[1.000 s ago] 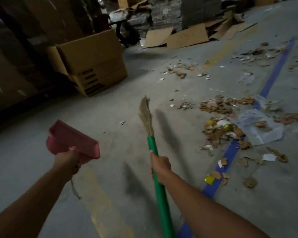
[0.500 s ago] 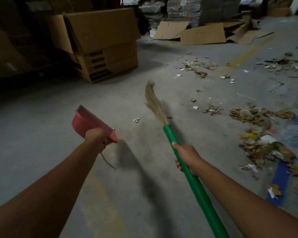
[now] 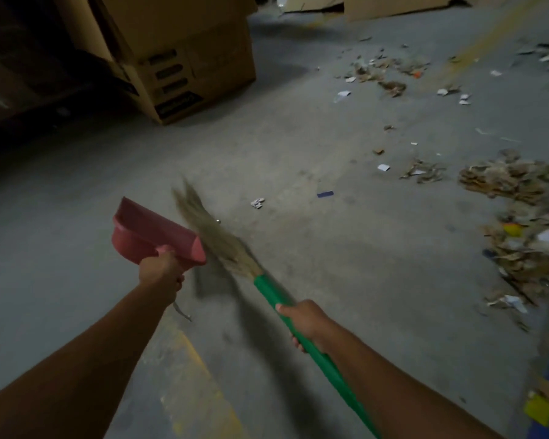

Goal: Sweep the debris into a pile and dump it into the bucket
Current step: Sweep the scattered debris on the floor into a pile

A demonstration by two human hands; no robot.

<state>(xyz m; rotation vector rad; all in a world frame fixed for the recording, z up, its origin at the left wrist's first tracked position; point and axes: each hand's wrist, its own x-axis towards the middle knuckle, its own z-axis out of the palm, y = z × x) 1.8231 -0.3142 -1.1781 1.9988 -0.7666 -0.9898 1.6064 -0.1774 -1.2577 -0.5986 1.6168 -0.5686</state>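
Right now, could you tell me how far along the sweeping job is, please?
Done: nothing looks piled yet; the debris lies scattered across the floor. In hand: the left hand grips the pink dustpan, the right hand grips the green broom, bristles blurred beside the dustpan. Left: sweeping the pile, scooping, dumping; no bucket is in view.

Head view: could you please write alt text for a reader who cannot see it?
A person's right hand grips a green broom and the left hand holds a pink dustpan above a concrete floor. Scattered debris lies at right.
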